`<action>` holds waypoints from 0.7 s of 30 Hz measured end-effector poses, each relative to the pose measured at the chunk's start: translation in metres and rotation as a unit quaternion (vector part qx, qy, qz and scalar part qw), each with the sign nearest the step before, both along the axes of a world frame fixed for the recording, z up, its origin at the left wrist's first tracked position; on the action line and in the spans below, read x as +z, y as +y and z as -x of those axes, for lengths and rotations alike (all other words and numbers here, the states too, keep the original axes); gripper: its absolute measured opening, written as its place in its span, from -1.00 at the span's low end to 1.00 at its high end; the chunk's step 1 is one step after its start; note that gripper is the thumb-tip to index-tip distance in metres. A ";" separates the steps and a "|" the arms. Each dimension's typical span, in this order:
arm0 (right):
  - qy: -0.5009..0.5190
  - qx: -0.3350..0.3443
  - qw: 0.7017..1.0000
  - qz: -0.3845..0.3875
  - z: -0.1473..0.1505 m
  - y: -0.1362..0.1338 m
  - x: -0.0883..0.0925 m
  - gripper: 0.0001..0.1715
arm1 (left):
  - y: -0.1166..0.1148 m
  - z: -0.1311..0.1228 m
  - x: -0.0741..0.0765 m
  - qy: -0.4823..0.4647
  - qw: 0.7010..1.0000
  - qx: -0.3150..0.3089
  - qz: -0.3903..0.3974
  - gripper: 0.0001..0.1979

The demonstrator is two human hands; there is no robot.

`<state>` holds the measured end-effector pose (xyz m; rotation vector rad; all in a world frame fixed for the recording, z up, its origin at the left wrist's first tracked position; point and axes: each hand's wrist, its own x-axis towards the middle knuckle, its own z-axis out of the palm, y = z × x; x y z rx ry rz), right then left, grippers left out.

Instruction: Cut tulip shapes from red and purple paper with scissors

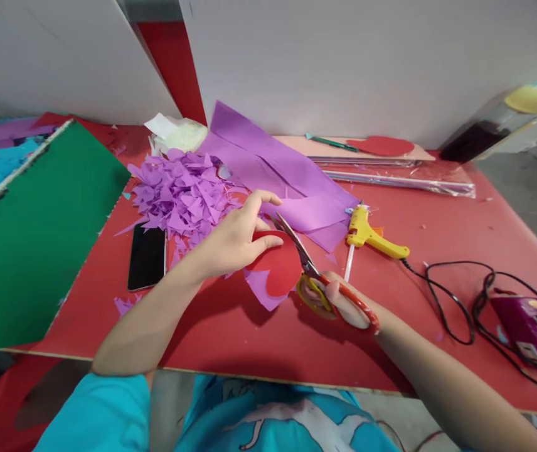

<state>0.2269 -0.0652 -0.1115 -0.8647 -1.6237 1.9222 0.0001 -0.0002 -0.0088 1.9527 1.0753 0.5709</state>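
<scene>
My left hand (240, 235) pinches a rounded red paper piece (283, 270), its thumb on top and the other fingers bent at the far edge. Under the red piece lies a purple sheet scrap (263, 290), which sticks out at the lower left. In my right hand (332, 295) are scissors (307, 262) with red and yellow handles. Their blades are parted a little and lie along the right edge of the red piece, pointing away from me. A heap of purple scraps (181, 194) lies just left of my left hand.
Beyond my hands are large purple sheets (268, 163). A yellow glue gun (372, 235) lies to the right, its black cord running to a purple box (532, 333). Left are a phone (147, 256) and a green board (47, 251). A dark-filled bottle (480, 132) stands at the back right.
</scene>
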 end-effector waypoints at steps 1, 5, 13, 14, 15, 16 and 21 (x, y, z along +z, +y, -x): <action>-0.005 -0.003 1.000 0.000 -0.001 0.001 -0.002 -0.30 | 0.000 0.000 0.000 0.004 1.000 0.000 -0.002 -0.60; 0.005 -0.020 0.999 0.050 0.000 0.004 -0.007 -0.39 | 0.000 -0.001 0.000 0.020 1.000 0.006 -0.004 -0.59; 0.117 -0.051 0.979 0.161 0.014 0.007 0.014 -0.30 | 0.002 0.001 -0.001 0.020 1.000 0.016 -0.005 -0.60; 0.132 -0.051 0.975 0.168 0.014 0.009 0.015 -0.27 | 0.003 0.002 -0.001 0.018 1.000 0.020 -0.009 -0.60; 0.148 -0.049 0.972 0.175 0.014 0.010 0.016 -0.24 | 0.003 0.003 -0.001 0.017 1.000 0.023 -0.013 -0.60; 0.163 -0.043 0.969 0.182 0.013 0.012 0.016 -0.21 | 0.004 0.004 -0.002 0.017 0.999 0.026 -0.016 -0.60; 0.227 0.001 0.947 0.229 0.013 0.013 0.016 -0.11 | 0.006 0.006 -0.003 0.035 0.997 0.045 -0.043 -0.60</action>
